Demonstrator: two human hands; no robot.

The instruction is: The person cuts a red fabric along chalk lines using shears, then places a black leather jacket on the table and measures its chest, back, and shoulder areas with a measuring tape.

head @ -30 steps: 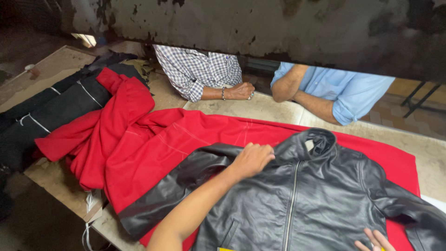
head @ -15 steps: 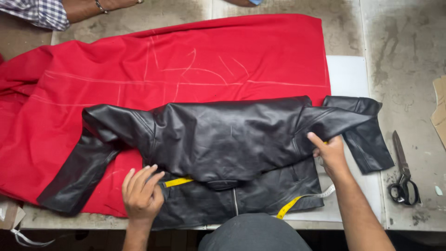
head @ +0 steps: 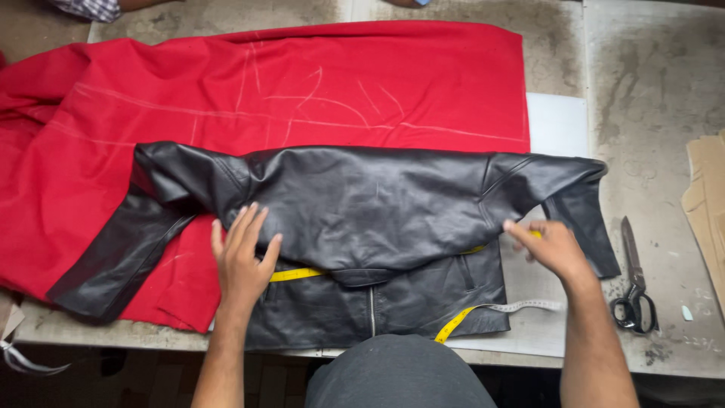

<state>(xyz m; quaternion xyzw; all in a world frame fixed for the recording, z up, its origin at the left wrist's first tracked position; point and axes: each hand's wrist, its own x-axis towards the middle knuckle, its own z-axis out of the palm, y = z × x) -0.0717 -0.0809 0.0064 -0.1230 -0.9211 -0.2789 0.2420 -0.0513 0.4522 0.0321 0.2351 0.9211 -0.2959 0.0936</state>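
A black leather jacket (head: 362, 219) lies folded across the table on red cloth (head: 302, 91) marked with chalk lines. My left hand (head: 243, 257) rests flat with fingers spread on the jacket's lower left part, beside the left sleeve. My right hand (head: 550, 245) touches the jacket's right edge under the right sleeve, fingers extended and pinching the end of a yellow measuring tape (head: 298, 274) that runs under the folded jacket between my two hands. The tape's loose end (head: 483, 311) curls near the front edge.
Black-handled scissors (head: 633, 279) lie on the grey table (head: 649, 91) to the right. Brown paper pattern pieces (head: 710, 204) sit at the far right edge. A white sheet (head: 557, 125) lies under the cloth. Another person's checked sleeve (head: 89, 7) shows at the top left.
The view has shifted closer. My left hand moved up onto the jacket. My right hand slid down from the sleeve fold to the tape's end at the jacket's right edge.
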